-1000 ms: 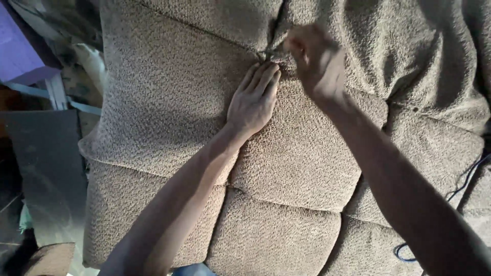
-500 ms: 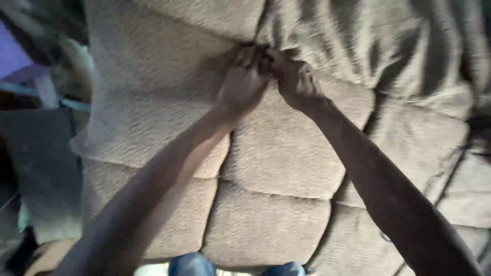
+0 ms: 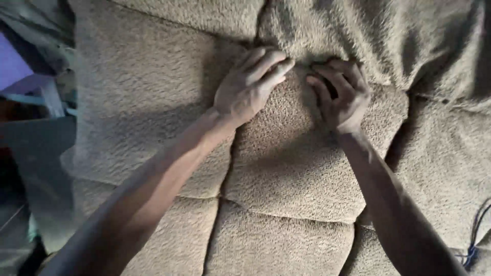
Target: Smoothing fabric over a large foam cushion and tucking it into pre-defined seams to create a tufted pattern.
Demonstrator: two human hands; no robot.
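Right now both bare hands press on a tufted upholstery cushion point(image 3: 286, 179) of nubbly beige-brown fabric, quilted into padded squares by deep seams. The left hand point(image 3: 248, 89) lies palm down across one raised panel, its fingers point(image 3: 271, 64) stretched out and held close together, tips reaching up and to the right toward the sunken point where the seams meet. It grips nothing; it simply flattens the fabric. The right hand point(image 3: 340, 97) sits just beside it, on the far side of that same dip, with its fingers point(image 3: 327, 82) curled under at the knuckles and digging into the crease. Whether they pinch fabric or something small hidden in the fold cannot be told, since the fold is in shadow.

The tuft point point(image 3: 302, 66) lies between the two hands, directly ahead of both sets of fingertips, slightly nearer the right hand's. The vertical seam point(image 3: 225, 194) runs down from it along the left forearm, so the crease's long axis points toward the person.

Off to the left, beyond the cushion's edge, are a pale purple object point(image 3: 15, 66) and a dark flat surface point(image 3: 30, 153). A thin blue cord point(image 3: 475, 235) loops at the lower right.
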